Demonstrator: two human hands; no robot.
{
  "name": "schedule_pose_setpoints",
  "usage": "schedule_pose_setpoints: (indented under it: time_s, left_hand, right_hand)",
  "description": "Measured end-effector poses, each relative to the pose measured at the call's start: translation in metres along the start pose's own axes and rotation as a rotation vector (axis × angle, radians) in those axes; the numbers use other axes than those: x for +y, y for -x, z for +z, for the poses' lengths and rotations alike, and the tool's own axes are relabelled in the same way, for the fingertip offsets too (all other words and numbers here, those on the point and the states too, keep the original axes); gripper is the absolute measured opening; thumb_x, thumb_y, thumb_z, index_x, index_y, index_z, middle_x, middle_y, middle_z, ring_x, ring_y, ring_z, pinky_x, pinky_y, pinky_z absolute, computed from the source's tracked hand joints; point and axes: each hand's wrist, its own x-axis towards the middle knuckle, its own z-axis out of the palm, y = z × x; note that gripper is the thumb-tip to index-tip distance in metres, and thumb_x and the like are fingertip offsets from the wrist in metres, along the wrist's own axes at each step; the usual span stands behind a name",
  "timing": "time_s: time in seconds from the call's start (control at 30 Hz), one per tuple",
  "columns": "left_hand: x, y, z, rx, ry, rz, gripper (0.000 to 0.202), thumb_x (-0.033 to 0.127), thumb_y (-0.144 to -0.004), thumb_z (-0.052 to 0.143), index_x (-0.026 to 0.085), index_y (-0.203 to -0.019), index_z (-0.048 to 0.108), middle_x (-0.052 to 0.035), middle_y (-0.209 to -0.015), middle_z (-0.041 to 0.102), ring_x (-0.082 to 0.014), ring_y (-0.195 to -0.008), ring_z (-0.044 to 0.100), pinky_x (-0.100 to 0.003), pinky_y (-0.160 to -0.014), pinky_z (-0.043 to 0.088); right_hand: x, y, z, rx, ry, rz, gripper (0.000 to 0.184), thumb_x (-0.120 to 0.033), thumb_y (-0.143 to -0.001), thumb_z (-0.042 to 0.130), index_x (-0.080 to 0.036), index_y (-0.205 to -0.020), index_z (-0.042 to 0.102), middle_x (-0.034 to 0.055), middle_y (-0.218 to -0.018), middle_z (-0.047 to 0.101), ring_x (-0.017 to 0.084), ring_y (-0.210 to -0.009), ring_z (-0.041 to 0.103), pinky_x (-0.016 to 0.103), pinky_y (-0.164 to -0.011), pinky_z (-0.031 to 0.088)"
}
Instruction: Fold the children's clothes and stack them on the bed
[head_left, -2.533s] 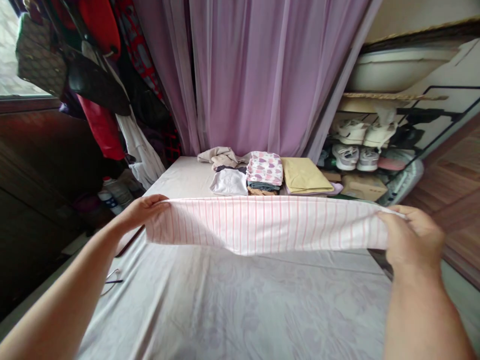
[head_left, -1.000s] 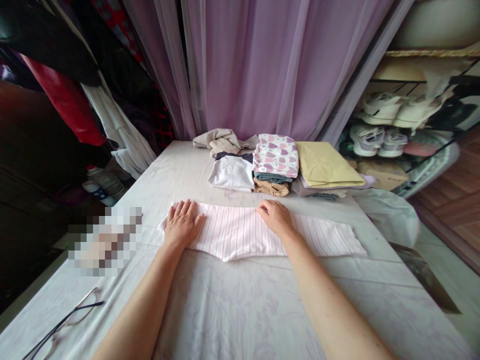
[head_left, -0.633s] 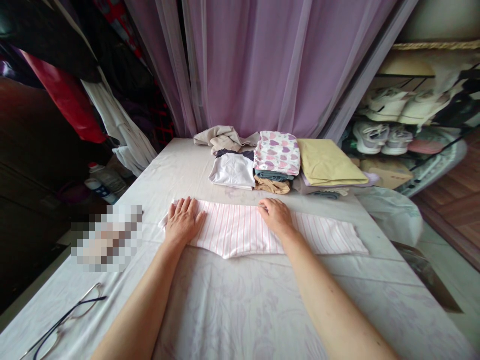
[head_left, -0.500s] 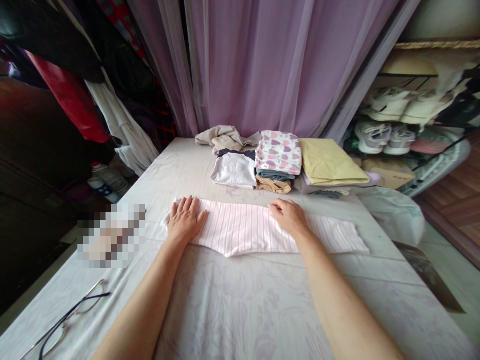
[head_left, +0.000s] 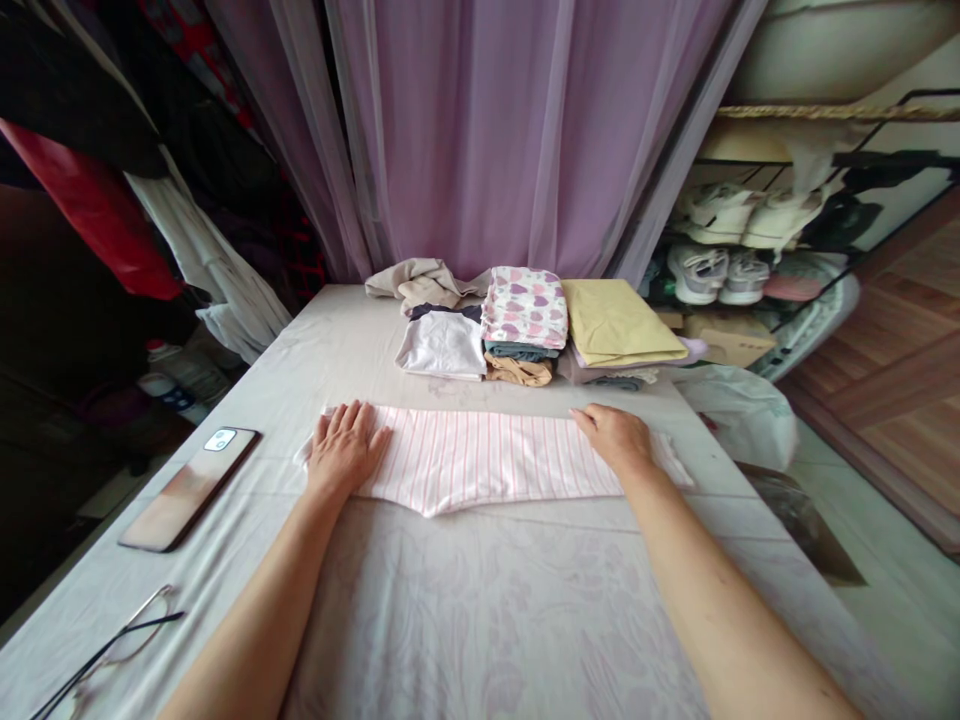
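Pressing down on a long strip of white cloth with pale pink stripes (head_left: 480,455), the left hand (head_left: 346,450) lies flat with its fingers spread, and the right hand (head_left: 613,438) rests on the cloth nearer its right end. The hands are well apart and open, neither one clamped on the fabric. The strip lies crosswise on a bed (head_left: 480,610) under a pale, faintly patterned sheet, with its long edges running left to right. Its near edge dips to a shallow point in the middle, and a small corner sticks out past the left hand.

For smoothing a strip like this, steady pressure from flat palms looks better than pulling with the fingertips, which could drag the layers out of line. Drawing the hands outward along the stripes would help, since any bend in the stripes shows where the cloth sits crooked. The dip in the near edge looks like the part most in need of straightening.

Just beyond the strip stand a folded heart-print cloth (head_left: 525,308), a folded yellow cloth (head_left: 615,322), a white top with a dark collar (head_left: 442,345) and a loosely bunched beige cloth (head_left: 416,282). A phone (head_left: 187,490) lies left of the left hand, with eyeglasses (head_left: 120,630) nearer the bed's corner. A lilac curtain (head_left: 465,140) hangs behind, and shoes (head_left: 720,270) sit on a rack to the right.
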Motion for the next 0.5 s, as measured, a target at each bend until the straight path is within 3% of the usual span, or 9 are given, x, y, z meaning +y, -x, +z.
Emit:
schedule_pose_setpoints:
  time_s: [0.33,0.5]
  left_hand:
    - [0.000,-0.002,0.000,-0.038,0.002,-0.022,0.062,0.049,-0.097,0.030,0.013,-0.145,0.043,-0.0136,-0.151,0.043,-0.0310,-0.142,0.034,-0.050,-0.116,0.024]
    - [0.001,-0.003,0.000,-0.059,0.009,-0.037,0.063,0.050,-0.097,0.028,0.013,-0.146,0.042,-0.0133,-0.153,0.041,-0.0305,-0.143,0.032,-0.050,-0.117,0.023]
  right_hand:
    - [-0.006,-0.003,-0.004,-0.059,0.035,0.071,0.043,-0.049,-0.097,0.041,-0.021,-0.092,0.073,0.0109,-0.091,0.075,0.021,-0.076,0.065,0.029,-0.059,0.030]
    - [0.008,0.001,-0.012,-0.090,0.013,0.011,0.045,-0.050,-0.097,0.037,-0.023,-0.092,0.072,0.0084,-0.091,0.076,0.020,-0.078,0.066,0.028,-0.061,0.034]
